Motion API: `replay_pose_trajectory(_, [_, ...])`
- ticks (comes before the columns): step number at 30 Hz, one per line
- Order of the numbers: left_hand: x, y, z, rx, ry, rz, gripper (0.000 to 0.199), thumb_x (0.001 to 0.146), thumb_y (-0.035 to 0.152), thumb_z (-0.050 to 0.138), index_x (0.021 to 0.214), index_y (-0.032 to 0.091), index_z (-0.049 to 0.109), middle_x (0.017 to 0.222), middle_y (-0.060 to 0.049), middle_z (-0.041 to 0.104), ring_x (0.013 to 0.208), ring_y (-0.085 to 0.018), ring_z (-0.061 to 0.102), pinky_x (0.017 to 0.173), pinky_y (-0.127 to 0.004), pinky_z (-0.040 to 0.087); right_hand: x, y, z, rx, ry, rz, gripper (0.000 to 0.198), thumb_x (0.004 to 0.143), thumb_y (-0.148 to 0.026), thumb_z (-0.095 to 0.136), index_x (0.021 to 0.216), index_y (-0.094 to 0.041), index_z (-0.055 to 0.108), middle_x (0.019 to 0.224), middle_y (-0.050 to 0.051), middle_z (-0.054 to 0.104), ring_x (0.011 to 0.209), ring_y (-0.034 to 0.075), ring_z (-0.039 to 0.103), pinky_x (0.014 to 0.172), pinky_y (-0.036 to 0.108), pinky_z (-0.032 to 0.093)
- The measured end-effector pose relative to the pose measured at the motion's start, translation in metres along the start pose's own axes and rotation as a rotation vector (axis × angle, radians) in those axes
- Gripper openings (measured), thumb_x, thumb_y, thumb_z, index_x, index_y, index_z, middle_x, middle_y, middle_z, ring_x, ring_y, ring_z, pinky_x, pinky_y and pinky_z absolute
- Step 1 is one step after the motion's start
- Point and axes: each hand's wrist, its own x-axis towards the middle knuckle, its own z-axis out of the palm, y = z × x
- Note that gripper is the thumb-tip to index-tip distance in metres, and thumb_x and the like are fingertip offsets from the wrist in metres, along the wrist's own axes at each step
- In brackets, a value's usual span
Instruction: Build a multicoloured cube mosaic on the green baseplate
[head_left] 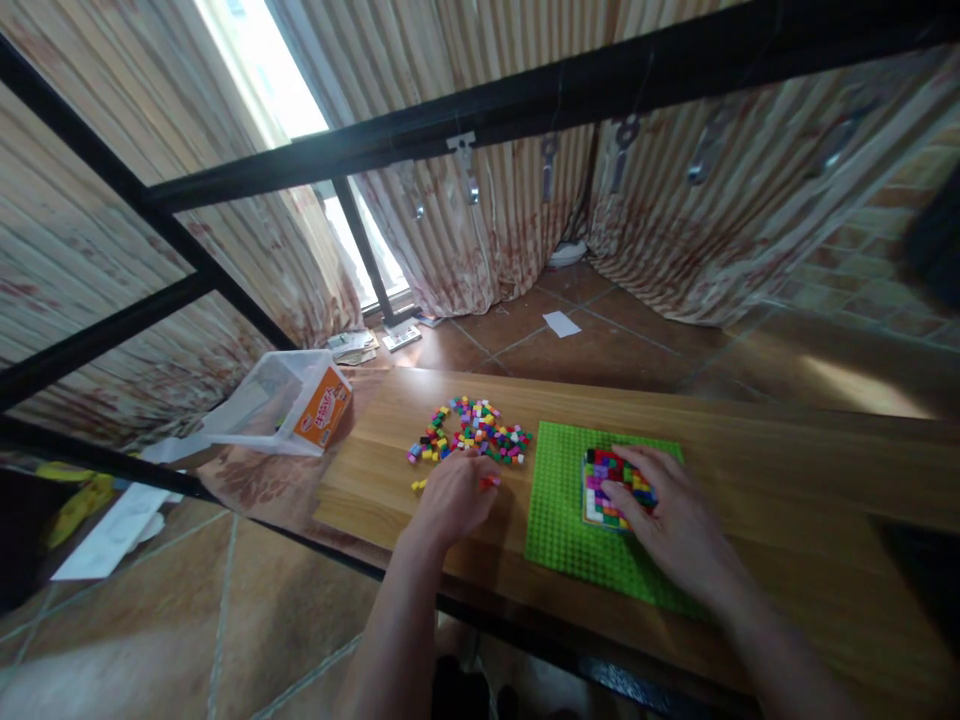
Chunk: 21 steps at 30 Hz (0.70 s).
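My left hand (459, 495) is over the wooden table at the near edge of a pile of small coloured toy bricks (480, 425). Its fingers are curled together around a small red toy brick (490, 482) that shows at the fingertips. To the right, a square block of multicoloured toy bricks (600, 490) sits on a green studded baseplate (555, 500). My right hand (671, 505) grips this block, with the thumb across its near side and the fingers over its far right part, hiding that side.
The bricks lie on a narrow wooden table (367, 460). Left of it stands a clear plastic box (281, 400) with an orange label. A black metal bar (420, 145) with hooks crosses beyond the table, before striped curtains (480, 230). White paper (562, 323) lies on the tiled floor.
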Motion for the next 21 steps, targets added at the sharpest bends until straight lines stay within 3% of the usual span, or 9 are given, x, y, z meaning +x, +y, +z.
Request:
replay_pose_trajectory(5, [0.003,0.003,0.009,0.1,0.008,-0.031,0.017,0.083,0.014,0.057,0.077,0.02,0.072,0.084,-0.007,0.068,0.082,-0.022,0.063,0.074,-0.031,0.048,0.0,0.0,-0.001,0.009,-0.017,-0.001,0.053,0.091,-0.058,0.046,0.123,-0.02,0.063,0.127,0.014,0.06,0.12,0.03,0.056,0.104,0.049,0.044])
replay_pose_trajectory(14, [0.007,0.007,0.008,0.088,0.033,-0.06,0.016,0.084,0.014,0.057,0.079,0.02,0.07,0.087,-0.006,0.069,0.083,-0.021,0.064,0.074,-0.03,0.046,0.0,-0.007,-0.002,0.086,0.017,0.046,0.047,0.094,-0.055,0.042,0.12,-0.022,0.064,0.126,0.012,0.062,0.119,0.029,0.056,0.106,0.05,0.043])
replay_pose_trajectory(21, [0.003,0.045,0.015,-0.271,0.056,0.22,0.014,0.088,0.013,0.056,0.083,0.021,0.066,0.086,-0.002,0.068,0.088,-0.017,0.064,0.082,-0.029,0.047,0.002,-0.006,-0.011,0.273,0.14,0.276,0.049,0.094,-0.053,0.039,0.114,-0.018,0.068,0.123,0.013,0.067,0.115,0.027,0.061,0.105,0.047,0.043])
